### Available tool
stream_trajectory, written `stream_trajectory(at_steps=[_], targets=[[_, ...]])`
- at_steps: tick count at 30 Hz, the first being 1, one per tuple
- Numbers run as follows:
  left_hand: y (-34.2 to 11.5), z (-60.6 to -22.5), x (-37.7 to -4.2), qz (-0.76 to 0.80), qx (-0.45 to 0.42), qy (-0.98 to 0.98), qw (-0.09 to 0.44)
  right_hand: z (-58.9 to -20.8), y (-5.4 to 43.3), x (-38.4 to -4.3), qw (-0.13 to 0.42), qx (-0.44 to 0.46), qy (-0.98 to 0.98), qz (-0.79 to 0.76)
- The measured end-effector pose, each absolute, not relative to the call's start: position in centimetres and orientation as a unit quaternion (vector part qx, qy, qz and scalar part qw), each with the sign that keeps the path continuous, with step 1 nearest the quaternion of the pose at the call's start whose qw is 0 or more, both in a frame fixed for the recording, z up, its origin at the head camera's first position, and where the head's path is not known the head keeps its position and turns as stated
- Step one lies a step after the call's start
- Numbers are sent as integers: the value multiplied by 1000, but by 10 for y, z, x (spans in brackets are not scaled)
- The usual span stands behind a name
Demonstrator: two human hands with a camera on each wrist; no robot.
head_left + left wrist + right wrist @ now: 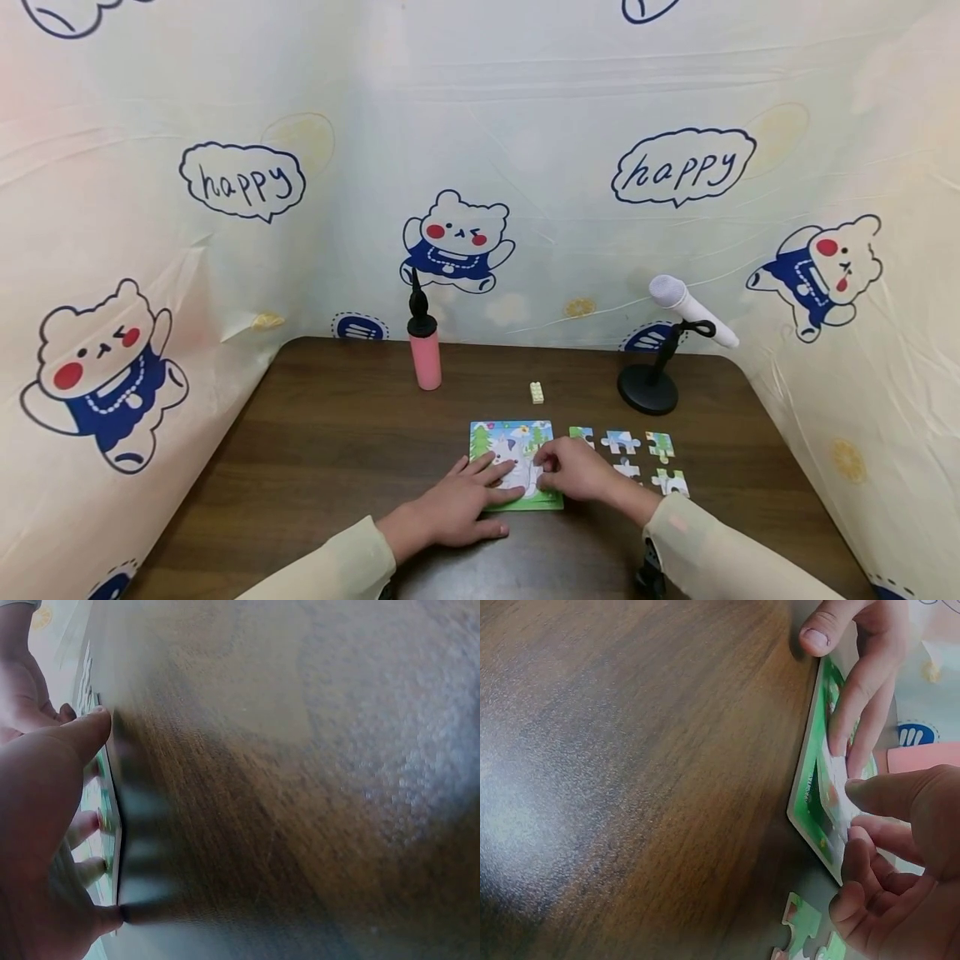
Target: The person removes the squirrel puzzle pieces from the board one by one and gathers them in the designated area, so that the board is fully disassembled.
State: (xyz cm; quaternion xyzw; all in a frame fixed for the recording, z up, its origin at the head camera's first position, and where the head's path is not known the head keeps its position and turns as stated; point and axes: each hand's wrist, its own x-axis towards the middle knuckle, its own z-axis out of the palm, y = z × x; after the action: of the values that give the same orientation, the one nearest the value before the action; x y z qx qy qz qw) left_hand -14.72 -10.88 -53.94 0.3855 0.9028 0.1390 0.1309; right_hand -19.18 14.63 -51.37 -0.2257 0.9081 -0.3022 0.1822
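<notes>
A jigsaw puzzle board [551,503] with a cartoon white animal and a green border lies on the table. My left hand [453,504] is spread over its left side, straight fingers resting on the picture and the thumb beyond the near edge. At the board's right side, my right hand [581,472] pinches the edge of a pale puzzle piece [831,787] between thumb and fingers. A dark green gap shows beside this piece in the right wrist view. Several loose pieces, among them a blue-and-white piece [621,441] and a green piece [661,446], lie right of the board.
Behind the board lies a small pale yellow toy brick [536,392]. A pink hand pump [426,360] with a black top stands at the back left. At the back right, a white microphone [693,310] sits on a black stand [648,389]. Printed cloth [562,125] surrounds the brown table [337,433].
</notes>
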Motion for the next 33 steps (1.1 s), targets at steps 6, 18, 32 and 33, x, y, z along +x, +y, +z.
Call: stream_trajectory(at_steps=[6,18,32,33], targets=[[-109,-538,-148,137,385,903,131,-514,145,-194,174,-224,911,-301],[-108,-537,-147,137,384,904,129,-511,143,-194,190,-210,910,-301],[-107,-540,-149,141,377,905,138,-500,180,-187,184,-252,877,-366],[-107,-540,-149,142,377,905,139,-498,187,-186,187,-251,875,-370]])
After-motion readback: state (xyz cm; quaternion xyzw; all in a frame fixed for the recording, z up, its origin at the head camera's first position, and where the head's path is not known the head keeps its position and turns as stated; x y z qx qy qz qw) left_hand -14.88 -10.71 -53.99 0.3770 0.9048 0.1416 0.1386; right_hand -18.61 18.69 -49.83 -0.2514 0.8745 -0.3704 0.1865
